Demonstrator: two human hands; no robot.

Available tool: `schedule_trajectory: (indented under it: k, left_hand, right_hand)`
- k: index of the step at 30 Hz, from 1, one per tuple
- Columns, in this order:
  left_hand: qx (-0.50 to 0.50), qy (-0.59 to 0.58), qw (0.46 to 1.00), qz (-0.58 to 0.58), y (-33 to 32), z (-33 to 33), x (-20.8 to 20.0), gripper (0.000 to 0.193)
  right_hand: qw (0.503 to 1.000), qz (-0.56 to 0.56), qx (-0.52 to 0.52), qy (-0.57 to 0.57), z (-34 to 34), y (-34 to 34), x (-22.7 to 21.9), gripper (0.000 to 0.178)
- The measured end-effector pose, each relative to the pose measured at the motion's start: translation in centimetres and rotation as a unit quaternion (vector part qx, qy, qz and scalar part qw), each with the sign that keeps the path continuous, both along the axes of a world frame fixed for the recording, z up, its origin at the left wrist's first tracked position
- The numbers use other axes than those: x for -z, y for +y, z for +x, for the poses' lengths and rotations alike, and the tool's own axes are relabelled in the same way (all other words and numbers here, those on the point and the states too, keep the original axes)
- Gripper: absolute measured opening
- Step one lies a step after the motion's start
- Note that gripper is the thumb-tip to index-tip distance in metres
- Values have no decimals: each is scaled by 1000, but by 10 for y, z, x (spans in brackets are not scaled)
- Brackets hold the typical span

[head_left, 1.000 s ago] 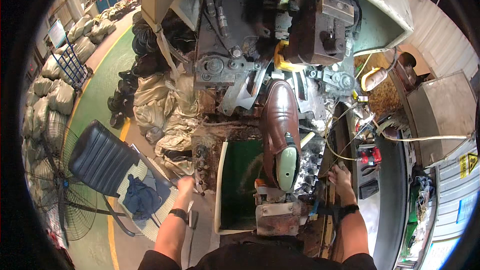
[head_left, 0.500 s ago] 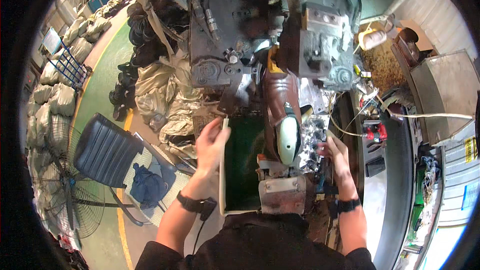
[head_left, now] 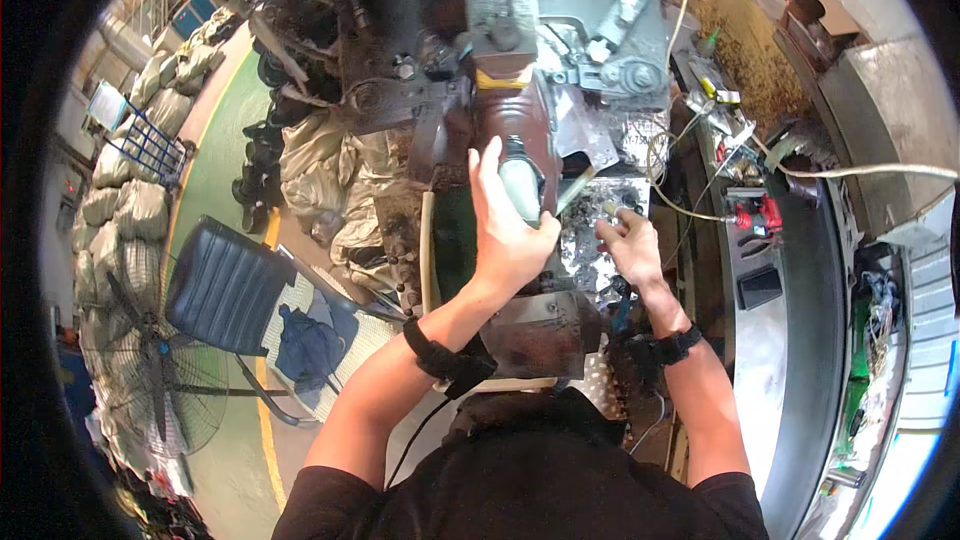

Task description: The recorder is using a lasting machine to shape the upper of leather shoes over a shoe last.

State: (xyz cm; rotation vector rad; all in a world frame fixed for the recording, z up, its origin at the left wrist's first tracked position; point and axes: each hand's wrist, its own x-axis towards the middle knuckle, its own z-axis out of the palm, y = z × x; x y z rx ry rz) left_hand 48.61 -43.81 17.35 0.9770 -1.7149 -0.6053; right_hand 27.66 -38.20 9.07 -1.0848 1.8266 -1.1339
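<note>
A brown leather shoe upper (head_left: 513, 117) sits on a pale green last (head_left: 519, 189) in the jaws of a dark machine (head_left: 410, 0). My left hand (head_left: 508, 248) is wrapped round the last's near end, fingers along its left side and thumb at its right, covering its lower part. A pale, blurred strip (head_left: 575, 192) slants up from beside that thumb; whether the hand holds it, I cannot tell. Right of the shoe, my right hand (head_left: 633, 248) hovers over a shiny, mottled plate (head_left: 590, 265) with half-curled fingers apart. Something pale shows at its index fingertip.
A dark green bin (head_left: 453, 250) with a pale rim stands left of the shoe, below the machine. A long bench (head_left: 765, 370) with a red tool (head_left: 768, 215) and cable runs along the right. At left are a chair (head_left: 225, 285), a fan (head_left: 155, 360) and pale sacks (head_left: 335, 180).
My left hand has gone from the bin's rim rightward and up onto the last's end. My right hand has moved slightly left and up. The whole view has shifted, with the shoe farther up and left.
</note>
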Motion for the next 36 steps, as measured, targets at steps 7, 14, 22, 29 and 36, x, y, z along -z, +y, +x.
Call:
schedule_trajectory:
  k: [7,14,22,29,36]
  left_hand:
    - [4,2,1000,1,0,3,4,100]
    - [-39,-41,998,-11,13,-5,-7,113]
    - [5,-28,999,42,14,2,-2,111]
    - [4,-21,999,47,16,1,-1,108]
    - [9,-12,999,51,16,-2,-7,108]
  right_hand:
    - [1000,6,8,-2,1,-3,5,46]
    - [1000,6,13,-22,1,-4,-3,44]
    - [1000,-7,-12,-11,1,-3,-7,44]
    - [1000,-9,-13,-26,2,-2,-10,44]
    - [1000,0,-17,-16,-1,-8,0,45]
